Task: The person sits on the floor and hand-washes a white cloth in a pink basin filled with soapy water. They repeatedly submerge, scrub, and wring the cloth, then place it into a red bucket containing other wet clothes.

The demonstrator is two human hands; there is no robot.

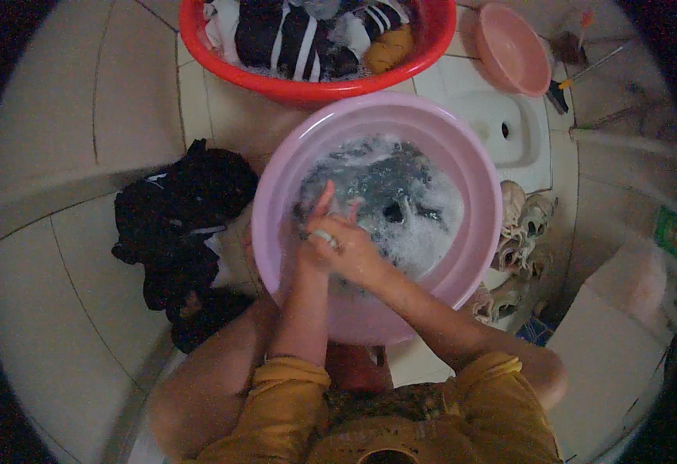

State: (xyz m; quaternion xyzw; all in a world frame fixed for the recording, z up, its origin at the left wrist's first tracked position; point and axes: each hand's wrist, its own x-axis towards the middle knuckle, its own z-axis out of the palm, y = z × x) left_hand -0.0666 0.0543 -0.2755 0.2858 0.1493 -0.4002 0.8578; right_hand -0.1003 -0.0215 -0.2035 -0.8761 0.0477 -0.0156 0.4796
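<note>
A pink-purple plastic basin [480, 214] stands before me, holding sudsy water and dark submerged cloth [373, 174]. My left hand [318, 232] is over the left side of the water, partly covered by the other hand, with a finger pointing up and away. Across it lies my right hand [344, 246], wearing a white or pale ring-like band on one finger. The two hands touch each other. Whether either hand grips cloth is hidden. White foam [425, 249] floats at the basin's right side.
A red basin [315, 87] with black, white and mustard clothes stands beyond. Dark clothes [182, 214] lie on the tiled floor at left. At right are a squat toilet [501, 124], a small pink basin [512, 52], several shoes [512, 243] and a brush [558, 95].
</note>
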